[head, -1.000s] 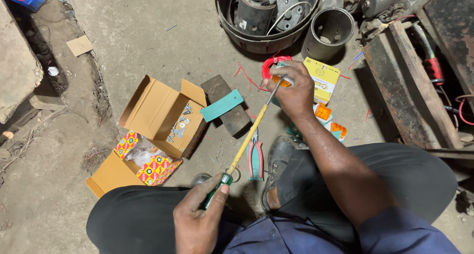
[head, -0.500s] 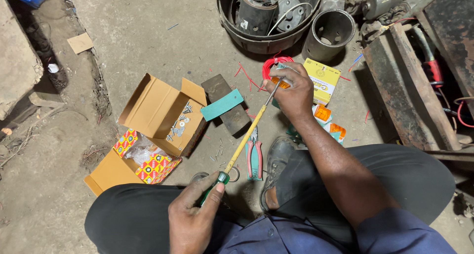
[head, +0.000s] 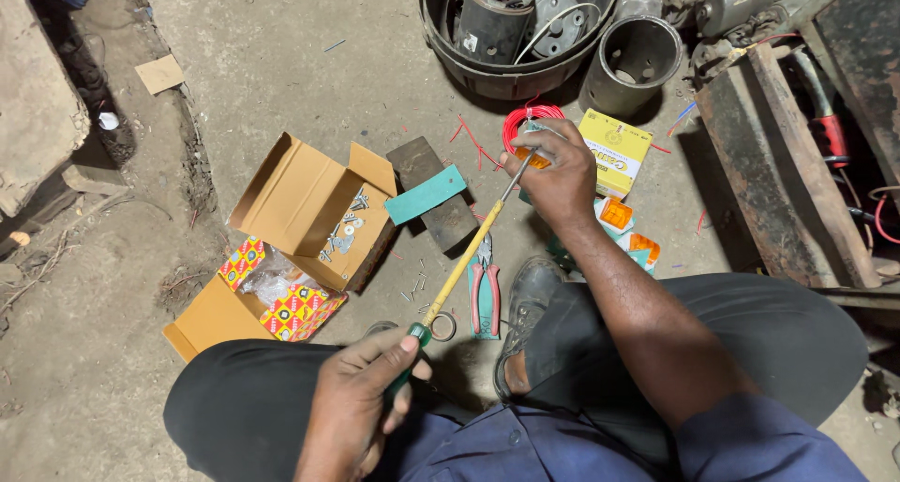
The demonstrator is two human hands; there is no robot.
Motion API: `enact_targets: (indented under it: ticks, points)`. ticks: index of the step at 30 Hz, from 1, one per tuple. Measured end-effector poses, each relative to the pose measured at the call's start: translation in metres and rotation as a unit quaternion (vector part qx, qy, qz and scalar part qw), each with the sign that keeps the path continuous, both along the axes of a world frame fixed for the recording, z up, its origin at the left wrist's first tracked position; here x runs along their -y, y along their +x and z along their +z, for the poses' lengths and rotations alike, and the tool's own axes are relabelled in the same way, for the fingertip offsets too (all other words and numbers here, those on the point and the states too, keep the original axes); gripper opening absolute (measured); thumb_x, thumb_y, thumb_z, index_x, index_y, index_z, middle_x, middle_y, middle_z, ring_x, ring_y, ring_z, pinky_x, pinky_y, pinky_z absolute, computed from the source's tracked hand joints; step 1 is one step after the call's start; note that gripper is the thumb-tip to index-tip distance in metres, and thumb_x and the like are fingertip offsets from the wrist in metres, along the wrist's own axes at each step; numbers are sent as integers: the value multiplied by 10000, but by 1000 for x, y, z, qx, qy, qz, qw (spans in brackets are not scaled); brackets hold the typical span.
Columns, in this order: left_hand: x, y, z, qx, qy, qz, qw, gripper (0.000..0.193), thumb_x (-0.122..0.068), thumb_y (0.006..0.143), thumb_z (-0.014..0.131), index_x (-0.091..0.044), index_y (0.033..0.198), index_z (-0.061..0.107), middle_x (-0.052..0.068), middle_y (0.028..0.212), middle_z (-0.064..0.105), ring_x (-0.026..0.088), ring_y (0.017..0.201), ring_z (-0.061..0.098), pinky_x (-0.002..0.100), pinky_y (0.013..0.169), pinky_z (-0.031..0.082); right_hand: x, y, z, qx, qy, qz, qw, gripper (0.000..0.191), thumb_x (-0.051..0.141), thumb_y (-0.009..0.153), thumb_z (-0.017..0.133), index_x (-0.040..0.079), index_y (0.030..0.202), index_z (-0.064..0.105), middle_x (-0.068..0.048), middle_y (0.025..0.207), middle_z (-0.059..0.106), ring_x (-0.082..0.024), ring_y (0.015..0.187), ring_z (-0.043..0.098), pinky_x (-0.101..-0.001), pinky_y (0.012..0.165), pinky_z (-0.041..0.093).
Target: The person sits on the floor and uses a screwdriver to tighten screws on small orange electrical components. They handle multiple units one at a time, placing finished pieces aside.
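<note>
Concrete floor, you seated over it with a screwdriver (head: pixel 464 262) slanting away from you.
Your left hand (head: pixel 361 402) is clamped on its green handle near your lap; its long axis runs up-right to your right hand (head: pixel 553 177), closed around a small orange part (head: pixel 527 158) at the tip.

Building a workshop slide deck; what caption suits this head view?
Left hand grips a yellow-handled screwdriver whose tip meets a small orange part in the right hand.
</note>
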State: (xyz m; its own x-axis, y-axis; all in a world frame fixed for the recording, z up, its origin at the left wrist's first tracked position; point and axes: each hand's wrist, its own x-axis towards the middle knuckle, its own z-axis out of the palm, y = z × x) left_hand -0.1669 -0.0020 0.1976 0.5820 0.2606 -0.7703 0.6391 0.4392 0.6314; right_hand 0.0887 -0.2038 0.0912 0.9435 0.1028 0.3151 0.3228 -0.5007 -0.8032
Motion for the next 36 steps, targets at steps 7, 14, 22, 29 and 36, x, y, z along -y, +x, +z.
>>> enact_targets:
  ticks: [7,14,22,29,36]
  points:
    - [16,-7,25,285,708,-237,601,329,-123,839,739,-75,1164,740,104,1030,745,243,746,680,325,690,537,-1,-3,-1,2,9,11,1000,262,221,758,908,123,977,803,-96,1194,696,-242,1128,696,-366,941,551]
    - [14,-7,4,17,50,83,995,332,-110,849,788,-37,1172,772,163,947,735,226,601,608,352,470,423,-2,-4,5,-50,17,2,999,259,217,761,879,125,984,786,-87,1216,684,-215,1064,716,-346,915,569]
    - [18,-17,9,262,691,-237,630,362,-191,860,761,-89,1204,713,119,933,735,249,724,682,334,653,534,-2,-6,13,-17,48,-13,999,774,173,690,910,52,1351,525,-118,1180,688,-269,1080,693,-369,926,535]
    - [12,-4,-1,27,-57,70,996,397,-325,900,726,7,1108,794,116,731,718,183,468,544,285,363,355,1,-4,11,-17,32,-11,999,578,139,750,922,53,1231,612,-128,1115,702,-233,1008,715,-352,886,572]
    - [9,-4,12,298,630,-209,687,277,-220,881,787,-100,1123,730,89,827,691,208,675,653,306,615,519,2,-4,7,-10,45,6,999,552,140,778,920,61,1227,607,-114,1128,707,-207,990,723,-346,868,582]
